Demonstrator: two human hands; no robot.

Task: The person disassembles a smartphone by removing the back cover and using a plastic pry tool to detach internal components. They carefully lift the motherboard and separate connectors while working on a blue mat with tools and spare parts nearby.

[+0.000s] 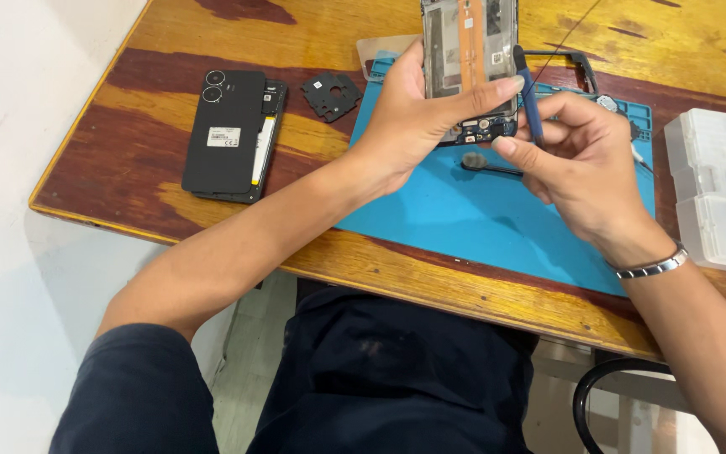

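Observation:
My left hand point(413, 118) grips an opened phone frame point(469, 50) upright above the blue work mat point(464, 210), its circuit boards and an orange strip facing me. My right hand point(577, 164) holds a thin blue-handled tool point(531, 97), whose tip rests against the frame's right edge. Below the frame, a small round part on a black lead point(476, 161) lies on the mat.
A black phone back cover on a phone body point(228, 134) and a black plastic shield piece point(331, 94) lie on the wooden table point(128, 160) to the left. A clear plastic parts box point(720, 189) stands at right. A black frame piece point(577, 67) lies behind.

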